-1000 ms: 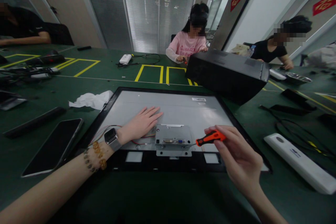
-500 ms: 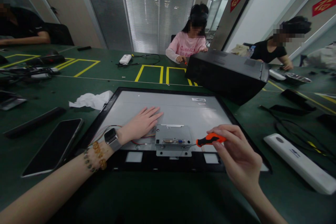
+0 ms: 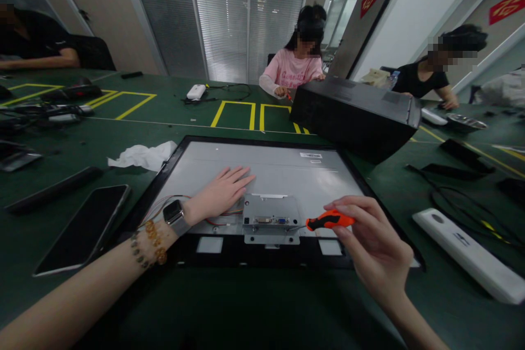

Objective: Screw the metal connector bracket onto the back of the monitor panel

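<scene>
A flat display panel [image 3: 262, 167] with a grey metal back and black frame lies on the green table in front of me. My left hand [image 3: 223, 191] rests flat on its back, fingers spread, left of a metal bracket box [image 3: 273, 208] that carries a white and a blue video port. Thin wires run under that hand's wrist. My right hand [image 3: 375, 240] grips an orange-and-black screwdriver [image 3: 330, 220] by the handle, between thumb and fingers. The shaft points left, and its tip is at the lower right side of the bracket box, beside the blue port.
Left of the panel are a smartphone [image 3: 84, 227], a dark bar [image 3: 55, 190] and a crumpled white tissue [image 3: 143, 156]. A white elongated device [image 3: 467, 254] and black cables lie to the right. Behind the panel stands a large black case [image 3: 353, 115], with a co-worker [image 3: 293, 68] at it.
My right hand has shifted very slightly, and the screwdriver handle has turned a little in its fingers. The left hand and the panel have stayed in place.
</scene>
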`<action>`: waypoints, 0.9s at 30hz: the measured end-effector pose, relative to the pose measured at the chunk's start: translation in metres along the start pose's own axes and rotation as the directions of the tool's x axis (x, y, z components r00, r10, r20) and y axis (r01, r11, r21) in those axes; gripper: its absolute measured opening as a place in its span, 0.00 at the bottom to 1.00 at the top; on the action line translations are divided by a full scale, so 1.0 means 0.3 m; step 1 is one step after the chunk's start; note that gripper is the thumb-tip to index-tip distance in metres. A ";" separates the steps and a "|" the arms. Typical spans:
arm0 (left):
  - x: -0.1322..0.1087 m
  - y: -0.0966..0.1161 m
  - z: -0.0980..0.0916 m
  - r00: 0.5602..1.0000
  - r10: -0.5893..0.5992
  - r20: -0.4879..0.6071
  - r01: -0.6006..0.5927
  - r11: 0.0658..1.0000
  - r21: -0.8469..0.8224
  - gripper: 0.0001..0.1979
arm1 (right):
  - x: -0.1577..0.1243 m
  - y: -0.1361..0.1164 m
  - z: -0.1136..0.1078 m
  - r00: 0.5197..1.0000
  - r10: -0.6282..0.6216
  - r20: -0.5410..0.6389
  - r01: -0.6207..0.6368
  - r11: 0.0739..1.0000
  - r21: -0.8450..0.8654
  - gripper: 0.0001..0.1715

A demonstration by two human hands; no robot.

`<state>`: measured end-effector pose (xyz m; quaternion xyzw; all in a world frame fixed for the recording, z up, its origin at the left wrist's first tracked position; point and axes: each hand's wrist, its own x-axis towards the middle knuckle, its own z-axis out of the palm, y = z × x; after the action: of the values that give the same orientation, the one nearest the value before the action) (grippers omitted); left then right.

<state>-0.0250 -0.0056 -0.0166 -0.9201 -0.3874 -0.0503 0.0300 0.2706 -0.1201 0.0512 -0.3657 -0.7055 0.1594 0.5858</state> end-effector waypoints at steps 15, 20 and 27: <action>0.000 0.005 -0.008 1.000 -0.010 0.015 0.010 1.000 0.003 0.22 | -0.008 0.010 -0.003 1.000 -0.002 0.014 0.002 1.000 -0.011 0.22; 0.001 0.002 0.001 1.000 -0.022 0.013 0.022 1.000 0.006 0.22 | -0.013 0.011 0.005 0.998 0.055 0.005 -0.055 0.998 -0.035 0.24; 0.001 0.001 0.002 1.000 -0.013 0.011 0.013 1.000 0.011 0.22 | -0.015 0.005 0.001 0.995 0.099 0.024 -0.100 0.995 0.014 0.23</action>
<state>-0.0245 -0.0056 -0.0171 -0.9176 -0.3938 -0.0431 0.0326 0.2710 -0.1220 0.0470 -0.3942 -0.6919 0.1977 0.5717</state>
